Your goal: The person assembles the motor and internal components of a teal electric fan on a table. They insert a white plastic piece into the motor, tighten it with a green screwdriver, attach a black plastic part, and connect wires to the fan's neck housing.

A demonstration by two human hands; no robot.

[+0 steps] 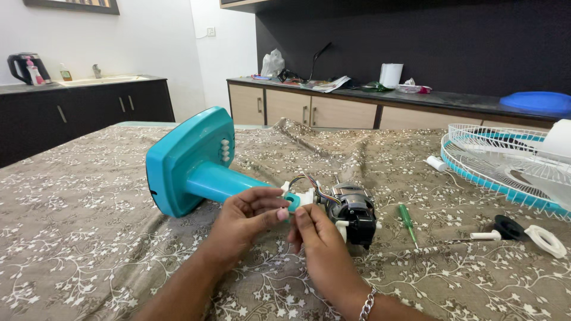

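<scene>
A teal fan stand [190, 161] lies on its side on the patterned cloth, base toward the left, with white buttons on the base. At its neck end sits the bare fan motor [352, 211], black and metal with coloured wires. My left hand [247, 221] pinches the teal neck joint [292, 202] between thumb and fingers. Beside it, my right hand [315, 241], with a metal bracelet at the wrist, grips the same joint next to the motor.
A green screwdriver [407, 221] lies right of the motor. A white and teal fan guard [505, 163] rests at the right, with a black cap [508, 227] and white ring [546, 240] nearby. Counters stand behind, with a kettle [25, 67] and clutter on top.
</scene>
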